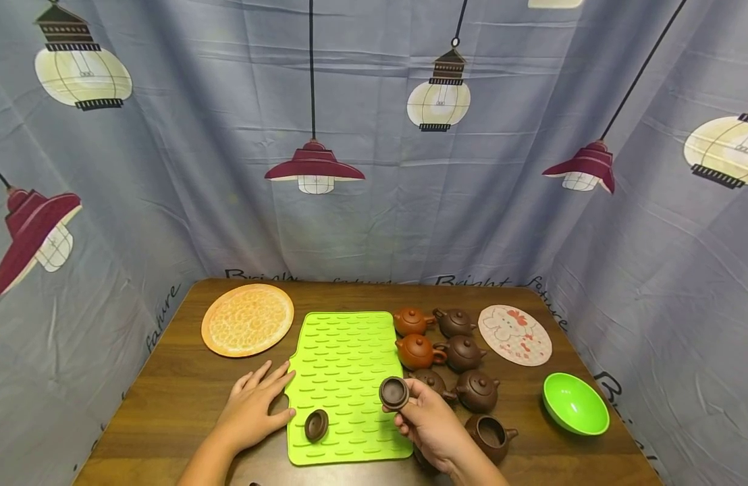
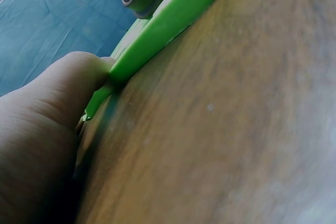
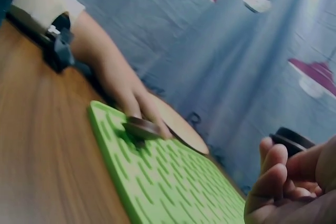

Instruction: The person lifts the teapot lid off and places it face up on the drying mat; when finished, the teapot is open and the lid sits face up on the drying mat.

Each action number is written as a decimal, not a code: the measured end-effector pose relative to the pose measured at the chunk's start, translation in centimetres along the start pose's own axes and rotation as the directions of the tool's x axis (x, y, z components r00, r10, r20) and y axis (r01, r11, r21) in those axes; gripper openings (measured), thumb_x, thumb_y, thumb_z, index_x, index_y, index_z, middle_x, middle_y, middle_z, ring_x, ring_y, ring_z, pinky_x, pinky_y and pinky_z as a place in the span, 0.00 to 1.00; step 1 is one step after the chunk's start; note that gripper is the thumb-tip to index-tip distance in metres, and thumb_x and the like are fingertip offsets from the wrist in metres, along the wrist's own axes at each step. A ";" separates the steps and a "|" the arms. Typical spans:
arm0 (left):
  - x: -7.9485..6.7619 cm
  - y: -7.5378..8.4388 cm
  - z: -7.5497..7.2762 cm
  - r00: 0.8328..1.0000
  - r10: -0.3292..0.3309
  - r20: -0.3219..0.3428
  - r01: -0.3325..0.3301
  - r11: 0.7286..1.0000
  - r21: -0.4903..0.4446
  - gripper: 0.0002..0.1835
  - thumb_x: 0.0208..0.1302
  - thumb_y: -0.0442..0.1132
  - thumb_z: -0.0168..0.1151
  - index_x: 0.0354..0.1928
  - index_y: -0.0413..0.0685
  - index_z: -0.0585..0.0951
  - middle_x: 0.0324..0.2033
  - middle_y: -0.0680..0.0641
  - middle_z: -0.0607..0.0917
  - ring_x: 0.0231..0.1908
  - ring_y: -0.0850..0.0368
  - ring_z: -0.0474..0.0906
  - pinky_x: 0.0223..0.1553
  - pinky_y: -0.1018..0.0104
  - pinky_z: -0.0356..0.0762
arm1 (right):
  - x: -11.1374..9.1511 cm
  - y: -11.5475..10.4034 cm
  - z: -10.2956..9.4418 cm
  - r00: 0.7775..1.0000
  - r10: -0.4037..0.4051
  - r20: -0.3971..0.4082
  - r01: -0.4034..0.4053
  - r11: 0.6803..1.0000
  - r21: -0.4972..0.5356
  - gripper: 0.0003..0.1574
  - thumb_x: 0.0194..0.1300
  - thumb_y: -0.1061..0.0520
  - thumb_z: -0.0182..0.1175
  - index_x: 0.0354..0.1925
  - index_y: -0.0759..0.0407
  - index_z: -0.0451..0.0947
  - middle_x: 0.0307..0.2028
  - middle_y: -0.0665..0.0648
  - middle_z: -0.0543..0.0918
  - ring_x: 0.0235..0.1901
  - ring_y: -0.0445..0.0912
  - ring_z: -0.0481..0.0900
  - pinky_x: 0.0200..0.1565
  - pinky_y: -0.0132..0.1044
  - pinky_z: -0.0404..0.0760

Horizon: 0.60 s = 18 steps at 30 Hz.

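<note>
My right hand (image 1: 433, 422) pinches a small dark brown teapot lid (image 1: 394, 393) over the right side of the green ribbed mat (image 1: 350, 368), its hollow underside facing up toward the head camera. In the right wrist view the same lid (image 3: 292, 138) sits between thumb and fingers. A second brown lid (image 1: 316, 426) lies tilted on the mat's lower left. My left hand (image 1: 250, 410) rests at the mat's left edge, fingers spread and fairly straight, thumb (image 2: 79, 80) touching the edge. A dark teapot (image 1: 491, 439) with an uncovered mouth stands beside my right wrist.
Two orange-brown teapots (image 1: 419, 352) and several dark lidded ones (image 1: 477, 391) stand right of the mat. A bright green bowl (image 1: 576, 403) and a round pink placemat (image 1: 515, 335) lie farther right. At back left is a round orange placemat (image 1: 248, 320). Curtains enclose the wooden table (image 1: 173, 398).
</note>
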<state>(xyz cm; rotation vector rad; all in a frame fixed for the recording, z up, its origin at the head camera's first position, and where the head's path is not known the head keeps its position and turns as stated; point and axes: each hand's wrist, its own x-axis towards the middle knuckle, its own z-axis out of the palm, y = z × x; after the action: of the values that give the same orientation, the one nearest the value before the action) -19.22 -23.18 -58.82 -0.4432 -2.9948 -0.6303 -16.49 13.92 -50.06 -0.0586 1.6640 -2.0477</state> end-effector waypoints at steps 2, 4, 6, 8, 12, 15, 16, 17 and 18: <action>0.1 0.0 0.0 1.000 -0.002 0.006 0.002 1.000 0.005 0.43 0.65 0.67 0.67 0.79 0.64 0.69 0.81 0.59 0.62 0.81 0.43 0.53 0.76 0.34 0.44 | 0.3 0.3 0.7 1.000 0.007 -0.011 -0.007 1.000 -0.006 0.24 0.78 0.54 0.61 0.63 0.64 0.67 0.42 0.55 0.88 0.30 0.35 0.78 0.32 0.24 0.79; 0.1 0.0 0.0 1.000 -0.005 0.013 0.005 1.000 0.004 0.43 0.65 0.66 0.67 0.79 0.64 0.69 0.81 0.59 0.61 0.81 0.43 0.53 0.76 0.34 0.44 | 0.6 0.6 1.3 1.000 0.014 -0.017 -0.014 1.000 -0.007 0.23 0.78 0.55 0.61 0.62 0.64 0.68 0.41 0.56 0.88 0.29 0.35 0.78 0.31 0.24 0.79; 0.2 0.0 0.0 1.000 -0.007 0.017 0.007 1.000 0.002 0.43 0.65 0.65 0.67 0.79 0.64 0.69 0.81 0.59 0.61 0.81 0.43 0.53 0.76 0.34 0.43 | 0.9 0.9 1.9 0.999 0.023 -0.022 -0.024 1.000 -0.014 0.22 0.77 0.55 0.61 0.61 0.64 0.69 0.40 0.57 0.89 0.28 0.34 0.78 0.29 0.24 0.78; 0.2 0.0 0.0 1.000 -0.008 0.020 0.008 1.000 0.000 0.43 0.65 0.65 0.68 0.79 0.64 0.69 0.81 0.59 0.61 0.82 0.43 0.53 0.76 0.34 0.43 | 1.2 1.3 2.4 0.999 0.033 -0.021 -0.033 0.999 -0.019 0.21 0.77 0.55 0.62 0.60 0.63 0.70 0.40 0.58 0.89 0.26 0.34 0.78 0.28 0.24 0.78; 0.3 0.0 0.0 1.000 -0.008 0.019 0.008 1.000 0.005 0.42 0.65 0.65 0.67 0.79 0.64 0.69 0.81 0.59 0.61 0.82 0.44 0.53 0.76 0.34 0.43 | 1.7 2.1 3.2 0.998 0.050 -0.024 -0.051 0.998 -0.047 0.20 0.78 0.55 0.61 0.60 0.63 0.70 0.41 0.61 0.90 0.25 0.35 0.77 0.27 0.24 0.76; 0.2 0.0 0.0 1.000 -0.008 0.019 0.008 1.000 0.006 0.42 0.65 0.65 0.67 0.79 0.64 0.69 0.81 0.59 0.61 0.82 0.44 0.53 0.76 0.34 0.43 | 2.0 2.7 3.8 0.997 0.061 -0.045 -0.064 0.995 -0.077 0.20 0.78 0.55 0.61 0.60 0.64 0.71 0.40 0.63 0.89 0.24 0.36 0.76 0.25 0.25 0.76; 0.2 0.0 0.0 1.000 -0.009 0.020 0.009 1.000 0.004 0.42 0.65 0.65 0.67 0.79 0.64 0.69 0.81 0.59 0.61 0.82 0.44 0.53 0.76 0.34 0.43 | 2.1 2.9 4.0 0.996 0.066 -0.056 -0.071 0.994 -0.083 0.19 0.78 0.55 0.61 0.59 0.63 0.71 0.40 0.63 0.89 0.24 0.36 0.76 0.25 0.25 0.75; 0.1 0.0 0.0 1.000 -0.010 0.020 0.010 1.000 0.001 0.42 0.65 0.65 0.67 0.79 0.64 0.69 0.81 0.59 0.61 0.81 0.43 0.53 0.76 0.34 0.43 | 2.2 3.1 4.2 0.995 0.070 -0.066 -0.076 0.993 -0.088 0.18 0.78 0.56 0.61 0.59 0.63 0.72 0.39 0.63 0.89 0.24 0.37 0.76 0.25 0.25 0.75; 0.1 0.1 0.0 1.000 -0.011 0.020 0.011 1.000 -0.003 0.42 0.65 0.64 0.68 0.79 0.64 0.69 0.81 0.59 0.61 0.81 0.43 0.53 0.76 0.34 0.43 | 2.3 3.3 4.3 0.995 0.074 -0.074 -0.080 0.993 -0.091 0.17 0.77 0.57 0.61 0.58 0.63 0.72 0.39 0.63 0.89 0.24 0.37 0.75 0.25 0.25 0.75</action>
<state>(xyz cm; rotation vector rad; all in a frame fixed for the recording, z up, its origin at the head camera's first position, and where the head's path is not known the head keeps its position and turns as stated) -19.29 -23.12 -58.74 -0.4365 -3.0175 -0.6359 -15.90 8.67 -52.70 0.0458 1.7763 -1.9346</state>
